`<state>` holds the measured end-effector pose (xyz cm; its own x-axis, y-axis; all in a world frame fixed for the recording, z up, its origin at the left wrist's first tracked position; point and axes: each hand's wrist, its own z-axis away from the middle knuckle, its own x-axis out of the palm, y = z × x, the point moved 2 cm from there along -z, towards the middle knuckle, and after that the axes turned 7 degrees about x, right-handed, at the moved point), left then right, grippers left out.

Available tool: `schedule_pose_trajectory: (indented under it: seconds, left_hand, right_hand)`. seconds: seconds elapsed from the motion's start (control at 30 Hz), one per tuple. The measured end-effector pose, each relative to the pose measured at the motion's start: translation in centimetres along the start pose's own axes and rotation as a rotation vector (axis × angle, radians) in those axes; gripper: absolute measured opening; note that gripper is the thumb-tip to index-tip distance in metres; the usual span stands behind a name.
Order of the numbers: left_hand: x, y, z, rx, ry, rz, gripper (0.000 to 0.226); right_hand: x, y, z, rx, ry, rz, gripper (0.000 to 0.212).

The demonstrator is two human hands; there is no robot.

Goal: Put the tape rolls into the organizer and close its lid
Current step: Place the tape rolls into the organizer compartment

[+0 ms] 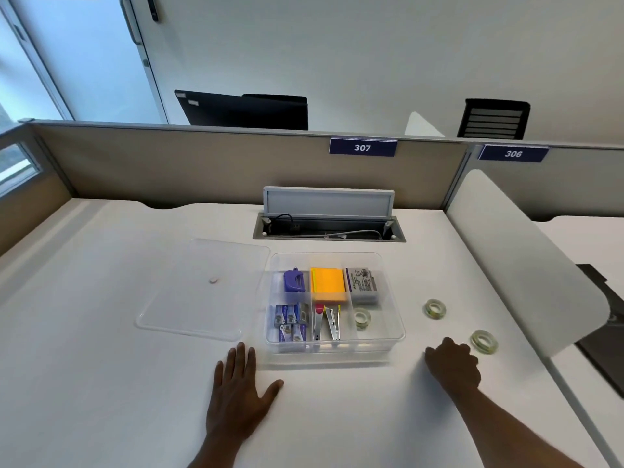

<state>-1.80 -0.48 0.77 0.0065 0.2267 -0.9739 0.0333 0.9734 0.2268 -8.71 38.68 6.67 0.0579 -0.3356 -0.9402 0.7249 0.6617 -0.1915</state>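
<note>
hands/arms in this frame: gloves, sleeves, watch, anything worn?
Nothing worn that shows. The left hand and right hand are both bare: no gloves, rings, watch or bands visible. Both forearms are bare down to the frame edge, so no sleeves in view. No markers, cables or tape on either.

Three tape rolls in all: one (362,318) sits inside the clear organizer (398,336), in its front right compartment, and two lie on the white surface (101,383) to the organizer's right, a farther one (435,309) and a nearer one (484,341). One organizer, and one clear lid (202,288) lying flat to its left. Inside the organizer: one purple tool (294,281), one yellow-orange pad stack (328,284), one grey printed box (363,286), about four small blue-and-white boxes (290,320), though the exact number is hard to tell, and two metal tools (327,324). Two bare hands rest on the surface, one (241,395) in front of the organizer's left corner, one (454,364) to its front right. Two numbered signs on the partition behind, 307 (362,147) and 306 (513,153).
</note>
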Motion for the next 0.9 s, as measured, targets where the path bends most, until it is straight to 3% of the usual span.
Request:
schedule_pose_trajectory:
  seconds: [0.17,0.3,0.47,0.63,0.9]
  left_hand:
    - [0.2,-0.1,-0.1,-0.005,-0.017,-0.004,0.100]
    - [0.3,-0.2,-0.1,-0.011,-0.024,-0.003,0.099]
    - [0.4,-0.3,-0.1,-0.011,-0.017,0.006,0.100]
    - [0.4,-0.2,-0.2,-0.011,-0.003,0.012,0.098]
    - [0.4,-0.3,-0.1,-0.016,0.007,-0.025,0.098]
  right_hand:
    - [-0.8,-0.6,0.4,-0.063,0.089,-0.122,0.026]
    - [-2.7,-3.4,0.0,-0.281,0.247,-0.155,0.034]
    - [-3.7,-8.0,0.5,-0.625,0.282,-0.261,0.035]
    - [-2.1,-10.8,2.1,-0.841,0.103,-0.096,0.043]
    - [0.6,-10.7,2.8,-0.810,-0.120,0.076,0.042]
